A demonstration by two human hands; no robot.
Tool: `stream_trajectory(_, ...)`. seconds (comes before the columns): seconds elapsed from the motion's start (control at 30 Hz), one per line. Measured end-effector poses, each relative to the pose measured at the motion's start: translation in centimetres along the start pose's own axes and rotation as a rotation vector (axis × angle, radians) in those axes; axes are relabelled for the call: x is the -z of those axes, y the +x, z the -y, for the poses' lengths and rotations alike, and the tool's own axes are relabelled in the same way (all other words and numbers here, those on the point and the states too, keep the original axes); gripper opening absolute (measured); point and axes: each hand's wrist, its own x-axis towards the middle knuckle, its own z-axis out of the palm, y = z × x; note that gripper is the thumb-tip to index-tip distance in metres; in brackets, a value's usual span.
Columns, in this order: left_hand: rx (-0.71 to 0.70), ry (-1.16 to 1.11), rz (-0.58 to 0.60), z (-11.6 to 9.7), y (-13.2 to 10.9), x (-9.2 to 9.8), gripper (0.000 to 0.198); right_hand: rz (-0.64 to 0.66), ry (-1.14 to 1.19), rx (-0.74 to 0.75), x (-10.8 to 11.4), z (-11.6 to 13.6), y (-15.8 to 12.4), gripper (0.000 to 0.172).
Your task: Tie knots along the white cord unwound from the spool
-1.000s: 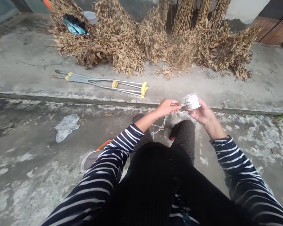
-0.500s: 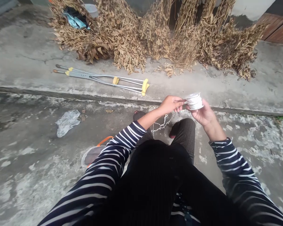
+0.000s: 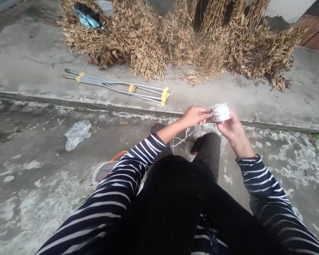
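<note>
A white spool (image 3: 220, 112), wound with white cord and crossed by dark lines, rests in my right hand (image 3: 232, 128), whose fingers curl round its lower right side. My left hand (image 3: 195, 116) is closed in a pinch at the spool's left edge. A short white end of the cord seems to be between its fingertips, though the fingers hide most of it. Below the hands, a loose, knotted length of white cord (image 3: 181, 140) trails down between my legs.
Beyond a low concrete step (image 3: 117, 109) lies a pair of crutches (image 3: 122, 88) with yellow pads. Dried plants (image 3: 149, 42) are heaped along the wall. A crumpled clear plastic bag (image 3: 77, 134) and a mesh item with an orange edge (image 3: 106, 169) lie to my left.
Both hands stay on the spool with almost the same hold. The whole view has shifted slightly, and the spool sits a touch farther right.
</note>
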Motion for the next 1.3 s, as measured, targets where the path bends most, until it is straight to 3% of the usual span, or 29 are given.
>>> stream_trajectory(0.17,0.032,-0.114,0.043,-0.1,0.0,0.3,0.020,-0.043,0.014,0.017,-0.2,-0.2,-0.1,0.055)
stream_trajectory(0.37,-0.021,0.065,-0.010,1.5,0.6,0.4,0.017,-0.042,0.149,-0.004,-0.2,-0.6,0.1,0.043)
stream_trajectory(0.53,0.124,0.109,-0.056,2.3,0.8,0.7,0.019,-0.057,0.247,0.009,-0.3,-0.9,0.2,0.044)
stream_trajectory(0.73,0.174,-0.057,-0.025,2.5,-0.2,0.9,0.025,-0.189,0.118,0.047,-0.6,-0.8,0.0,0.042)
stream_trajectory(0.97,0.218,-0.139,-0.003,1.9,-1.5,1.5,0.020,-0.260,-0.056,0.168,-2.0,-0.9,0.1,0.052)
stream_trajectory(1.1,0.175,-0.050,-0.040,2.9,-1.5,1.7,0.019,-0.337,-0.144,0.281,-2.5,-1.5,0.6,0.056)
stream_trajectory(1.3,0.082,0.231,-0.150,4.1,-1.9,1.6,0.020,-0.375,-0.164,0.284,-2.8,-2.6,1.1,0.055)
